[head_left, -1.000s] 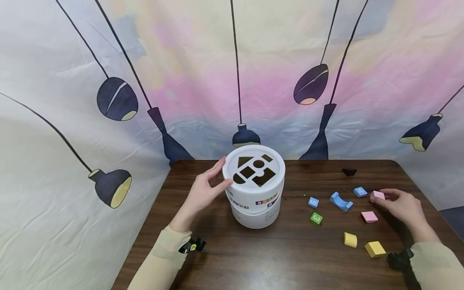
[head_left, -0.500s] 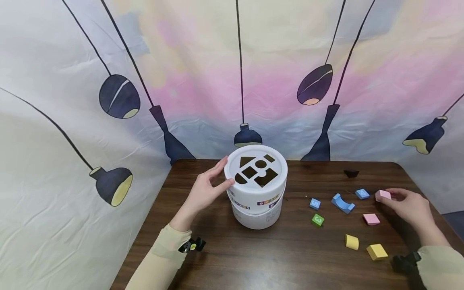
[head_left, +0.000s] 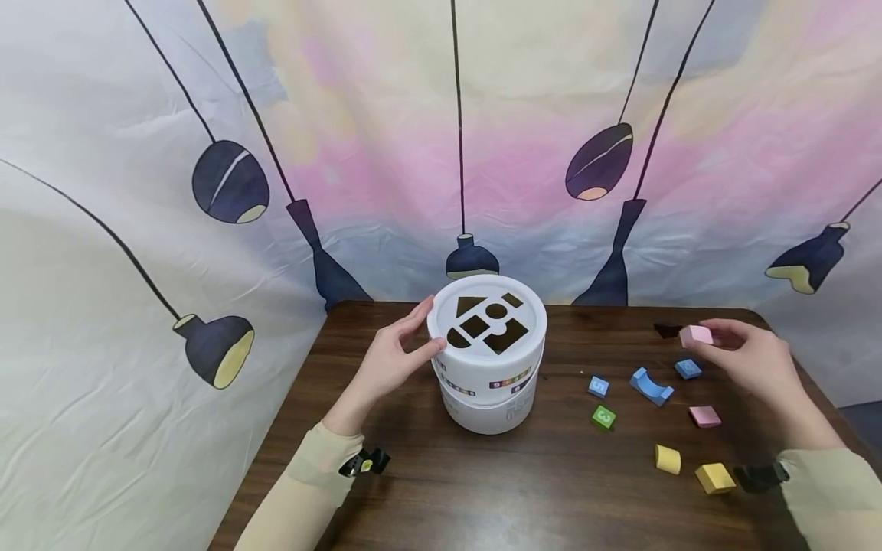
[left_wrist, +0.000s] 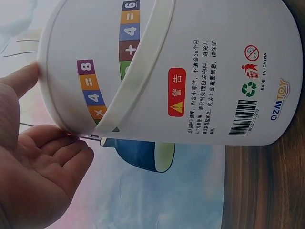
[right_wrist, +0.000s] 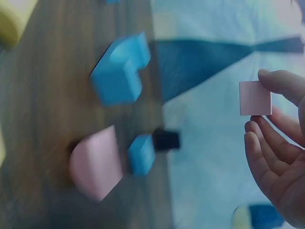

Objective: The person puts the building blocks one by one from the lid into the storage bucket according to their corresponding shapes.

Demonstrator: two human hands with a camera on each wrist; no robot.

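A white shape-sorter bucket (head_left: 488,394) stands on the table, its lid (head_left: 525,306) cut with several shaped holes. My left hand (head_left: 386,356) holds the lid's left edge, thumb at the front and fingers farther back. The left wrist view has its side printing and a white handle (left_wrist: 138,71). My right hand (head_left: 754,360) pinches a pink square block (head_left: 694,336) between thumb and fingers, raised above the table at the right. In the right wrist view one flat pink face of that block (right_wrist: 255,98) shows between the fingertips.
Right of the bucket lie two small blue blocks (head_left: 598,386), a blue arch (head_left: 651,386), a green block (head_left: 603,417), another pink block (head_left: 705,416) and two yellow blocks (head_left: 715,478). A dark piece (head_left: 664,330) lies near the table's back edge, before a painted cloth (head_left: 386,153).
My right hand has lifted the pink square block off the table, moving it up and slightly left toward the back. The left hand stays at the bucket lid.
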